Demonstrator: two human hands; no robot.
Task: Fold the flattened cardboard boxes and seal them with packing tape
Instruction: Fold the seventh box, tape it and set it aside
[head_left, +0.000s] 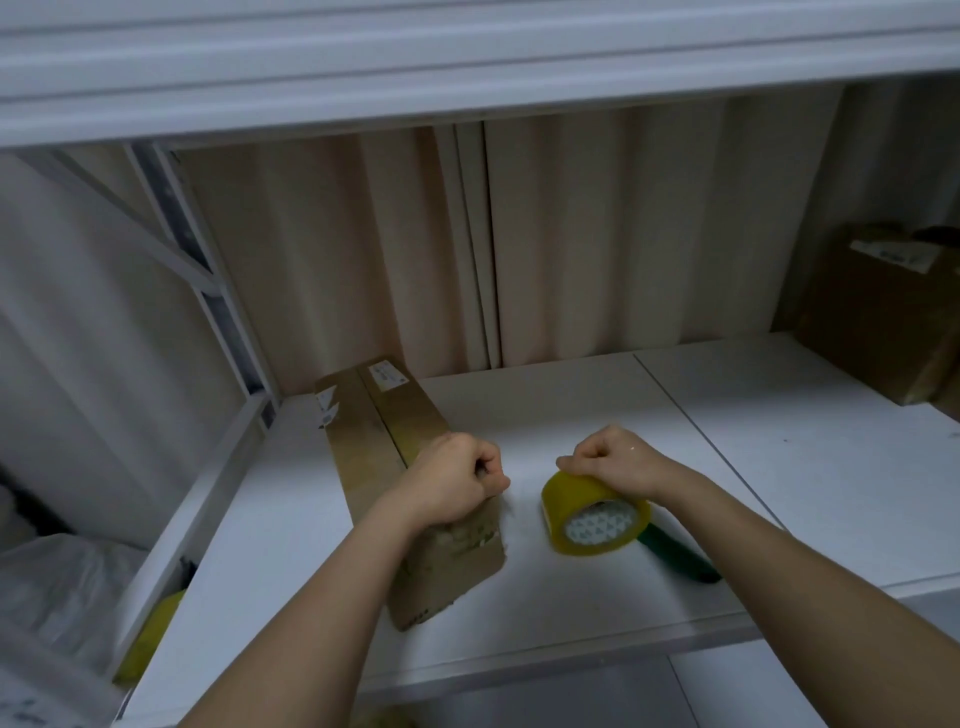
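A long, narrow brown cardboard box (384, 431) lies on the white shelf (571, 582), its far end toward the curtain and its worn near end facing me. My left hand (452, 480) sits on the box's top near the front, fingers curled into a fist; whether it pinches a tape end is unclear. Just right of the box, my right hand (613, 460) grips the top of a yellowish packing tape roll (592, 519), which stands on edge on the shelf.
A dark green object (675, 553) lies behind the tape roll under my right forearm. Another brown box (883, 322) stands at the shelf's back right. A beige curtain (571, 234) hangs behind. White metal shelf posts (223, 312) rise at the left.
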